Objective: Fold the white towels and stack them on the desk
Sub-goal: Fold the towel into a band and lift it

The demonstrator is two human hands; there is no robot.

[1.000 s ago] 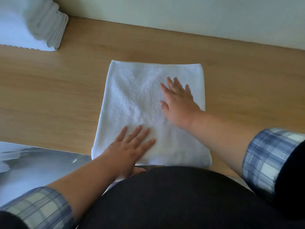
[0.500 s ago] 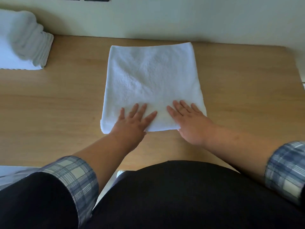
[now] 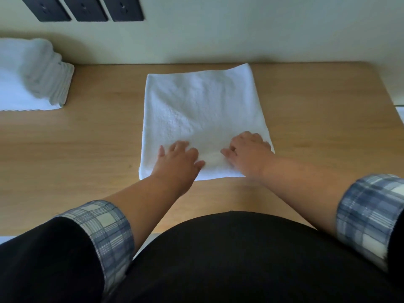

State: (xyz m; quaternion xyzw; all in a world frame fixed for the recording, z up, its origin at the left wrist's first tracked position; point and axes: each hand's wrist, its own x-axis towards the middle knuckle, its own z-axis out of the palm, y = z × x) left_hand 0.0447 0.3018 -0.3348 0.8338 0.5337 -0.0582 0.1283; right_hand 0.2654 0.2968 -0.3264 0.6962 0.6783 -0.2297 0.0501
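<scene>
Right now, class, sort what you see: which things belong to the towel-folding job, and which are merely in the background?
Part of the job:
- towel, spread flat
- stack of folded towels, far left
- desk
- left hand and right hand, both on the towel's near edge

Merely there:
- wall sockets
- wall

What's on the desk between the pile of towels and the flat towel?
Just bare wooden desk. The head view shows nothing lying between the stack of folded towels and the flat white towel.
</scene>
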